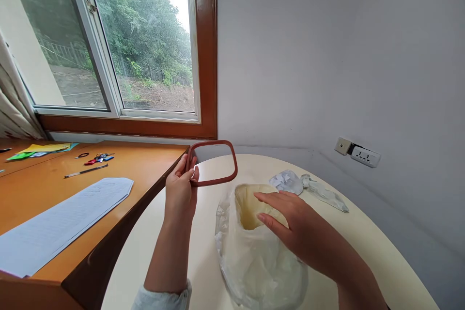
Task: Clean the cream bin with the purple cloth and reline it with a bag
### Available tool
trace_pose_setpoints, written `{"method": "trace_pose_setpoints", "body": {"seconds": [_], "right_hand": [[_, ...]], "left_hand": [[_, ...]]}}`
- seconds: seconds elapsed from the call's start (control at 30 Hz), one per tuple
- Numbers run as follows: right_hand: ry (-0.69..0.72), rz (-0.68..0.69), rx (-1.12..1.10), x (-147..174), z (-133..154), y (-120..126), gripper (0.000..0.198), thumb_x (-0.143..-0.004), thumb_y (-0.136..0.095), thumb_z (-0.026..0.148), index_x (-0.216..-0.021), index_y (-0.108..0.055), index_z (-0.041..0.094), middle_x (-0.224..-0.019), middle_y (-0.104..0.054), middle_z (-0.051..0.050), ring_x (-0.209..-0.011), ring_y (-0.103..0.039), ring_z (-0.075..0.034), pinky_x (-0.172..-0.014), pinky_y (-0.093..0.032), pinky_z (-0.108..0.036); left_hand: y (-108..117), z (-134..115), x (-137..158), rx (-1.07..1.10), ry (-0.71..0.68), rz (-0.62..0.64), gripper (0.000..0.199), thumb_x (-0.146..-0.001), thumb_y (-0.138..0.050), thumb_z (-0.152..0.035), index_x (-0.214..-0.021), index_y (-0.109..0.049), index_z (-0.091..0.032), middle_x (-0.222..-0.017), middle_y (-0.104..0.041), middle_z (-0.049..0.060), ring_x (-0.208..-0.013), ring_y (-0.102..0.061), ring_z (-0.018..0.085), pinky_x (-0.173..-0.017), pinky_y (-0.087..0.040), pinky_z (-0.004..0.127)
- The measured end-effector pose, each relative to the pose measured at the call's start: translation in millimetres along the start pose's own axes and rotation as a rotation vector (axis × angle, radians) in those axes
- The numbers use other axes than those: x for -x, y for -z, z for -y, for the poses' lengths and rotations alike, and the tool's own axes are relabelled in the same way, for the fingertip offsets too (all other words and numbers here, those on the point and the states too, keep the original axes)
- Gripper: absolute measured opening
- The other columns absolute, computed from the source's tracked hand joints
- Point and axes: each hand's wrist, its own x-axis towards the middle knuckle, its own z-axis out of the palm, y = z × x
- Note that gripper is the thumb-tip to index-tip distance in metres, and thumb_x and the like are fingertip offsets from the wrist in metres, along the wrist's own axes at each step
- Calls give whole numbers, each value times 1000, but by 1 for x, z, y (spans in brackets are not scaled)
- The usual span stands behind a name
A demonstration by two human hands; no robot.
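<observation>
My left hand (pixel 181 186) grips a reddish-brown, rounded rectangular rim frame (pixel 235 160) by its left side, holding it up over the table. A cream-coloured trash bin (pixel 241 203) stands upright on the table, and a translucent plastic bag (pixel 254 271) drapes over its mouth and spreads loosely around its outside. My right hand (pixel 290 210) hovers at the right side of the bin's opening with fingers stretched apart; whether the fingertips touch the bag's edge is hard to tell.
A crumpled plastic bag (pixel 286 181) and a twisted plastic bag (pixel 325 193) lie at the back right of the round table (pixel 145 261). The wooden desk (pixel 152 155) on the left bears papers (pixel 80 218), a pen (pixel 86 171) and keys (pixel 100 158). A socket (pixel 365 156) is on the wall.
</observation>
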Motion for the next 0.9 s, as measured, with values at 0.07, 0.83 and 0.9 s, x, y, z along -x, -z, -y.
{"method": "trace_pose_setpoints", "body": {"seconds": [0.07, 0.83, 0.9], "right_hand": [[6, -4, 5, 0, 1, 0, 32, -88, -41, 26, -116, -56, 22, -113, -64, -3, -106, -58, -22, -97, -42, -41], [14, -131, -82, -5, 4, -2, 54, -87, -47, 29, -137, -28, 33, -113, -62, -1, -102, -58, -19, -86, -48, -37], [35, -187, -77, -5, 3, -2, 46, -87, -47, 28, -132, -38, 31, -110, -63, -2, -101, -58, -19, -91, -44, -41]], "left_hand": [[0, 0, 2, -6, 5, 20, 42, -69, -49, 8, -105, -60, -11, -117, -57, 13, -110, -55, 19, -74, -53, 16], [-19, -9, 33, -37, 44, 161, 41, -70, -51, 5, -105, -62, -13, -117, -60, 11, -114, -53, 21, -93, -48, 25], [-24, -10, 42, -40, 54, 190, 39, -72, -51, 4, -105, -63, -14, -120, -58, 9, -114, -53, 19, -95, -46, 25]]}}
